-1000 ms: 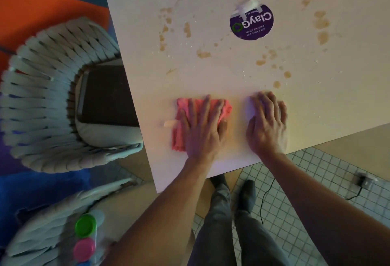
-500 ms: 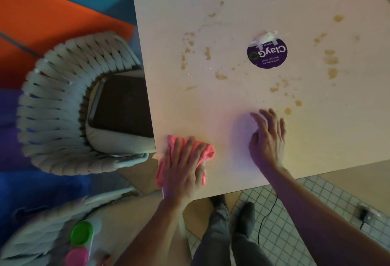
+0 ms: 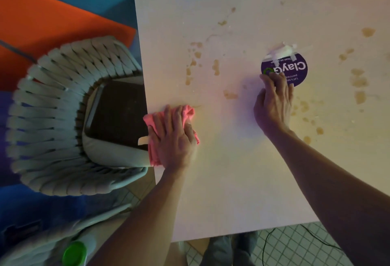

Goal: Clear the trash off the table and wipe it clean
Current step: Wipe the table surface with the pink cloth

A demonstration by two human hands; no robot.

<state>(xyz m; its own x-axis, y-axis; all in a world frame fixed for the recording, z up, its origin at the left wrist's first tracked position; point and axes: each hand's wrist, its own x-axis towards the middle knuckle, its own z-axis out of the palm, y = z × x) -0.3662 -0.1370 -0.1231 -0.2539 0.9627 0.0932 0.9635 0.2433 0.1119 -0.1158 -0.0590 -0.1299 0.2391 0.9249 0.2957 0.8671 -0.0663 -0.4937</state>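
Since a second ago your left hand has slid the cloth from the table's near middle out to its left edge, and your right hand has gone forward from the near edge up to the sticker.

Take the sticker as your landmark. The cloth now lies well to its left and nearer you, bunched, with part of it hanging off the table edge over the chair. Your left fingers are spread flat on top of it, pressing, not clenched. Your right hand rests with its fingers close together and fairly straight, tips on the sticker's near-left rim, holding nothing.

The stains are where the work is. One cluster sits just left of the sticker, another trails right of it and down toward you, and more lie beyond it. None looks touched yet; the strip you have covered, nearer you than the sticker, looks clean.

To do this pass well, I judge you should pull the cloth fully back onto the table before you push, so no fold drags off the edge. Flatten it under your palm for a wider swath. Sweep from the edge toward the cluster left of the sticker, pressing firmly, since these marks look dried. Keep the right hand planted as a brace, and move it off once the cloth nears the sticker.
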